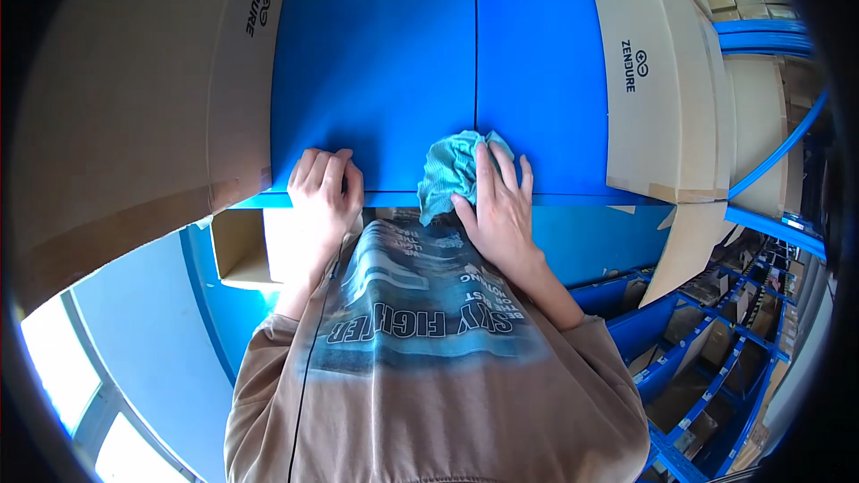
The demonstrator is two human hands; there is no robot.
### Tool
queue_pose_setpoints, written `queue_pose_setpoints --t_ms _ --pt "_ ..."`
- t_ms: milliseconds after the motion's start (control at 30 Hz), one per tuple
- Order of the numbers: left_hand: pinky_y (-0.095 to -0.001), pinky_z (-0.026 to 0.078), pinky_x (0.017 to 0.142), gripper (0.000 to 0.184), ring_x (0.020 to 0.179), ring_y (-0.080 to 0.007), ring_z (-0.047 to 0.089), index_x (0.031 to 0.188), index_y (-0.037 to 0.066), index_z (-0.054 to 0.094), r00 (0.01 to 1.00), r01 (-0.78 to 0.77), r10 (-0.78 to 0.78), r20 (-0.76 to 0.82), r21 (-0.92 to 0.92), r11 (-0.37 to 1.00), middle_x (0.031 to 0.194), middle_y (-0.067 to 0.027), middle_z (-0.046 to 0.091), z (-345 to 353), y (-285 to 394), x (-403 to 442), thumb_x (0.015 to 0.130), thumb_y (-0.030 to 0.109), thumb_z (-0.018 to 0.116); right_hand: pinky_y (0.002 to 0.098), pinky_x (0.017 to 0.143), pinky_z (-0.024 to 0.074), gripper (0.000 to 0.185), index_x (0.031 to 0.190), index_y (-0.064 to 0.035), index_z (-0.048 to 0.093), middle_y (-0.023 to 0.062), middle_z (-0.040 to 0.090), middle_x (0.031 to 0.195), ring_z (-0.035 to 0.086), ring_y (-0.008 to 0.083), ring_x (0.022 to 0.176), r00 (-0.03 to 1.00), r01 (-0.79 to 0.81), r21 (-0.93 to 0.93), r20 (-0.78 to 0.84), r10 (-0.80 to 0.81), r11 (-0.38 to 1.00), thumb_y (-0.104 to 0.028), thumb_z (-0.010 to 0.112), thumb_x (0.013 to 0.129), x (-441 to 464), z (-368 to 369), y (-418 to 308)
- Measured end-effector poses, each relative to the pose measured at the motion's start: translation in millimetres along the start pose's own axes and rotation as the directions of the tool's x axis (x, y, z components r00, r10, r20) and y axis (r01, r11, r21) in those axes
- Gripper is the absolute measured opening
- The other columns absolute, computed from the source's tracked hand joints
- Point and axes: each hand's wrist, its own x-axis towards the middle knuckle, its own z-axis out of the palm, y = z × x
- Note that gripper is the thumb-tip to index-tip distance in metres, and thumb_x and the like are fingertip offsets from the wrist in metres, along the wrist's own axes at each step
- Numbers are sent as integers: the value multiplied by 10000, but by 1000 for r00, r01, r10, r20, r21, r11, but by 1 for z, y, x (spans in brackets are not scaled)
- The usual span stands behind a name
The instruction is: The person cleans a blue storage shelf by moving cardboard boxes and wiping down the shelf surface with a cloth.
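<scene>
Holding a crumpled teal cloth (450, 170) loosely between the thumb and spread fingers of the right hand (503, 206), bunched mostly to that hand's left, probably for a broad contact with the blue panel (385, 63) beneath. Resting the left hand (324, 188), curled, on the panel's near edge, perhaps for support; cannot tell whether fully closed. Flanked by ZENDURE cartons (662, 98) outside both hands, apparently leaving them room between.

On the shelf (394, 63), between the left box (152, 107) and the right box (662, 116), we see the cloth (447, 170) under the right hand (503, 215), near the front edge; the left hand (322, 192) is left of it.
</scene>
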Motion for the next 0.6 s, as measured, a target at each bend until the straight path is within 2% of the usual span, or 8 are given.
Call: queue_pose_setpoints --t_ms 33,200,433,600 --pt "-314 565 653 74 698 -212 621 853 25 729 1000 -6 6 -1 -3 1000 773 -80 693 0 0 0 810 -36 727 682 1186 276 768 1540 122 398 253 655 1388 467 393 1452 1000 -5 -22 0 5 1000 -318 684 979 2 1 0" --pt "-309 563 648 74 692 -210 616 854 25 732 1000 -4 4 -21 -1 1000 770 -79 689 2 -3 -2 809 -33 730 731 1211 209 758 1531 138 403 288 646 1381 445 418 1480 999 -27 -3 -34 27 1000 -349 656 1008 42 7 15" --pt "-301 556 629 77 682 -204 606 861 26 739 999 -7 7 -36 9 1000 759 -77 680 4 -4 -3 806 -28 735 763 1119 365 709 1495 141 449 306 662 1309 574 455 1342 993 -4 -83 -121 -6 997 -367 637 1037 136 15 64" --pt "-296 548 615 85 676 -200 600 871 26 742 999 -9 9 -50 17 1000 753 -75 673 5 -4 -1 804 -26 736 762 1117 365 726 1535 116 422 306 653 1345 589 440 1339 984 23 -92 -175 -39 996 -385 623 1049 232 35 122"
